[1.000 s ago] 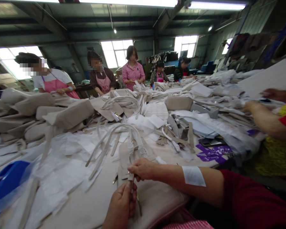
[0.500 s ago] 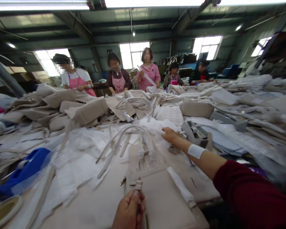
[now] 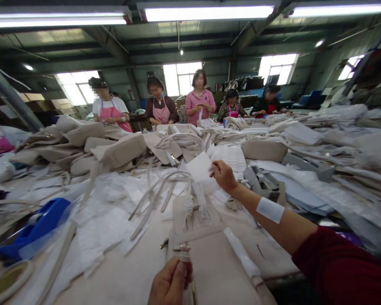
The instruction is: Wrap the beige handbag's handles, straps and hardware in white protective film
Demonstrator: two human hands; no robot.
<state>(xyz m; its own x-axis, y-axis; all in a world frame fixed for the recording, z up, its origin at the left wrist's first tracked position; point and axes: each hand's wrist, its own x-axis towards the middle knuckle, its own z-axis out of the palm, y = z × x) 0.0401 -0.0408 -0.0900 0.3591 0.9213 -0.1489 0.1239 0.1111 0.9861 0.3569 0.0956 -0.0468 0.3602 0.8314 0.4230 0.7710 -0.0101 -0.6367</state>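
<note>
Under lts (image 3: 209, 14), bag (image 3: 224, 267) on cluttered tbl (image 3: 114, 271)

Strip lights (image 3: 209, 14) glow overhead

Windows (image 3: 278, 67) (nearly white with glare) punctuate the dark back wall (image 3: 246, 67) across the upper frame. Sloping beams (image 3: 109, 44) cross the ceiling (image 3: 165, 29); a slanting post (image 3: 12, 95) stands at upper left.

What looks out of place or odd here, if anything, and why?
A white patch lies on the bare right forearm, between the right hand and the red sleeve. It looks odd on skin rather than among the white sheets; its purpose is unclear.
</note>
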